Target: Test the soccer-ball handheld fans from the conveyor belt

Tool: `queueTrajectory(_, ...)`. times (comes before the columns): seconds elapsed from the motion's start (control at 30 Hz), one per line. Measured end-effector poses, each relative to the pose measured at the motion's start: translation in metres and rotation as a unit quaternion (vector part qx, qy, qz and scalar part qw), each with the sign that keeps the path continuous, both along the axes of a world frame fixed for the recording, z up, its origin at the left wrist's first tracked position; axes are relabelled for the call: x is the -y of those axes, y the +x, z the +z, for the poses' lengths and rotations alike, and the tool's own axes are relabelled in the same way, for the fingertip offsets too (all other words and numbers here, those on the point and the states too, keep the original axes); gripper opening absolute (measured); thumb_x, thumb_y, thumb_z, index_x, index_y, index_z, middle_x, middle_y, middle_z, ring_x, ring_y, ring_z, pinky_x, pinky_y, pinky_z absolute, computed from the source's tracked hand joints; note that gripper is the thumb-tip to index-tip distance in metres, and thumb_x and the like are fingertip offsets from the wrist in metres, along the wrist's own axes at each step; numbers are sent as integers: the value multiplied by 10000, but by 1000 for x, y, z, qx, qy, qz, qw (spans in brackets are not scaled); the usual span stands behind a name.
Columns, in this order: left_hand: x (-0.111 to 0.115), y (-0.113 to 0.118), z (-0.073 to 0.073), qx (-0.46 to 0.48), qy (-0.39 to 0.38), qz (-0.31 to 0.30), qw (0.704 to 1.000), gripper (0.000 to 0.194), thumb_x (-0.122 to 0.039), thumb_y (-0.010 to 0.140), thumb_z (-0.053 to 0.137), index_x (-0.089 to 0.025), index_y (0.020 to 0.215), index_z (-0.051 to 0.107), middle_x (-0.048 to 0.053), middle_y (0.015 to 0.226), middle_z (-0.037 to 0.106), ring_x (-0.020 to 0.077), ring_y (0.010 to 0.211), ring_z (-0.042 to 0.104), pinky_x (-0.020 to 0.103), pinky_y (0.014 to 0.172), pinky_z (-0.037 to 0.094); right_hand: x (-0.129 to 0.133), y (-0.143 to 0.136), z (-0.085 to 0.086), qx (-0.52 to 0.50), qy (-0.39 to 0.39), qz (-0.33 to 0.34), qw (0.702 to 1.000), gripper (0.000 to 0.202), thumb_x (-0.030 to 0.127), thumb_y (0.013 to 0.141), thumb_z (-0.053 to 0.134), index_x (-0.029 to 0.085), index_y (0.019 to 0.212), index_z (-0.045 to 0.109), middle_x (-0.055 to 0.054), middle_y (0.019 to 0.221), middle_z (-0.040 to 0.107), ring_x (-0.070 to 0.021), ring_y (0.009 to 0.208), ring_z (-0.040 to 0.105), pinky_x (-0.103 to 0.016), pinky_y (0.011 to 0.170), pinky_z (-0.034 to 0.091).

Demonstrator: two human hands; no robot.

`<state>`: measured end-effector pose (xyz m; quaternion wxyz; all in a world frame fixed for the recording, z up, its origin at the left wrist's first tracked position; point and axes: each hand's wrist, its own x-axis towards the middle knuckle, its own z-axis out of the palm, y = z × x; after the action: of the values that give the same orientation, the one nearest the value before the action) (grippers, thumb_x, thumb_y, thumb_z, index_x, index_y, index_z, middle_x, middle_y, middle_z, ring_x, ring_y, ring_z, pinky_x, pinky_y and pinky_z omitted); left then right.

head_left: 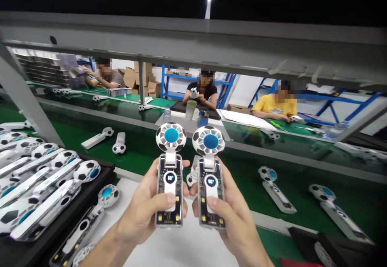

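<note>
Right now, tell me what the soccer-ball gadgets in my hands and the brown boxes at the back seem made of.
The gadget in the left hand and its twin in the right hand look like hard plastic; their glossy handle shells seem clear, as circuit parts show through. The brown boxes are likely cardboard, matte tan with flaps.

On the belt point(137, 154), loose fans point(120, 143) are lying at its left and right; before its left part, a tray point(101, 182) is holding piled fans point(57, 188); before its middle, a sheet point(181, 249) is lying; behind it, a bottle point(167, 114) and a cup point(190, 110) are standing, shelves point(178, 76) rising farther back
</note>
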<state>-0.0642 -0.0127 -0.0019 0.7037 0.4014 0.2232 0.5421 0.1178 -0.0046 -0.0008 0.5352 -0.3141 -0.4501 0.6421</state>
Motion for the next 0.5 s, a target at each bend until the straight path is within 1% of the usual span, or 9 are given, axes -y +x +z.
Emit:
queueTrajectory(0.07, 1, 1, 1, 1, -5, -6, 1000, 561, -277, 778, 749, -285, 1295, 532, 89, 1069, 677, 177, 660, 636, 319, 610, 480, 1, 1, 1, -7, -5, 24, 1000, 892, 372, 770, 759, 327, 1517, 274, -48, 878, 683, -209, 599, 612, -337, 550, 475)
queueTrajectory(0.13, 4, 2, 2, 6, -12, -2, 1000, 576, -294, 756, 762, -279, 1287, 539, 96, 1072, 680, 180, 648, 635, 317, 595, 474, 1, 2, 2, -10, -11, 29, 999, 881, 367, 766, 759, 329, 1510, 289, -45, 873, 681, -200, 583, 604, -338, 558, 475)
queueTrajectory(0.23, 8, 6, 6, 11, -6, 10, 1000, 577, -323, 730, 779, -267, 1257, 551, 77, 954, 679, 194, 629, 632, 323, 580, 469, 3, 1, 3, -22, 3, 11, 1000, 854, 369, 760, 771, 334, 1486, 323, -42, 885, 681, -203, 603, 608, -347, 582, 496)
queueTrajectory(0.33, 12, 9, 8, -6, 41, 35, 999, 628, -433, 690, 807, -245, 1234, 557, 48, 832, 656, 197, 643, 613, 309, 583, 454, 4, -4, 4, -41, 40, -23, 998, 849, 355, 754, 779, 324, 1473, 329, -52, 912, 685, -222, 641, 627, -360, 589, 514)
queueTrajectory(0.37, 14, 11, 8, -21, 63, 63, 996, 624, -457, 680, 810, -239, 1210, 565, 47, 829, 659, 194, 655, 606, 299, 582, 448, 5, -6, 5, -41, 56, -49, 996, 839, 341, 741, 793, 326, 1454, 352, -58, 941, 689, -231, 678, 643, -367, 614, 526)
queueTrajectory(0.4, 15, 12, 8, -45, 81, 106, 990, 578, -459, 682, 808, -231, 1163, 583, 47, 833, 666, 190, 664, 603, 290, 582, 442, 7, -6, 6, -41, 73, -76, 994, 811, 333, 717, 815, 326, 1414, 399, -63, 974, 692, -241, 722, 660, -369, 637, 535)
queueTrajectory(0.43, 17, 13, 8, -79, 93, 160, 980, 482, -442, 698, 802, -218, 1079, 611, 43, 814, 668, 182, 658, 597, 281, 577, 433, 10, -6, 7, -44, 82, -93, 991, 759, 338, 693, 836, 322, 1353, 463, -65, 995, 694, -246, 747, 668, -358, 632, 536)
queueTrajectory(0.47, 19, 14, 8, -116, 97, 217, 964, 366, -412, 718, 795, -199, 968, 633, 40, 778, 662, 173, 642, 589, 276, 570, 426, 14, -4, 7, -50, 79, -85, 992, 679, 367, 680, 844, 308, 1277, 527, -65, 975, 697, -248, 735, 671, -346, 601, 529)
queueTrajectory(0.5, 22, 15, 9, -139, 92, 262, 950, 283, -376, 728, 790, -186, 867, 634, 35, 744, 650, 169, 626, 586, 277, 564, 424, 18, 0, 7, -55, 68, -58, 994, 599, 399, 669, 848, 291, 1195, 580, -60, 903, 697, -246, 683, 665, -337, 553, 513)
